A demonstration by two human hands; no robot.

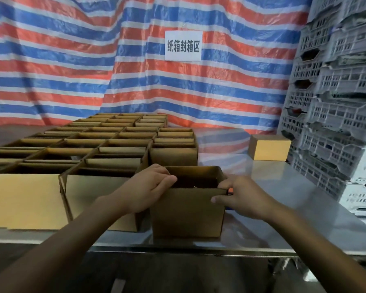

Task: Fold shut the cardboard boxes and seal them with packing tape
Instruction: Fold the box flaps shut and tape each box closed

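Note:
An open brown cardboard box (188, 212) stands near the front edge of the steel table (283, 208). My left hand (146, 189) grips its left top edge, fingers curled over the rim. My right hand (241, 197) holds the right top corner, thumb on the front face, fingers at the side. Something small and orange-black shows by my right fingers; I cannot tell what it is. No tape roll is clearly visible.
Several open cardboard boxes (93, 144) fill the table's left half in rows. A closed box (269, 150) sits at the back right. Stacked grey plastic crates (334, 102) rise on the right. A striped tarp with a white sign (183, 45) hangs behind.

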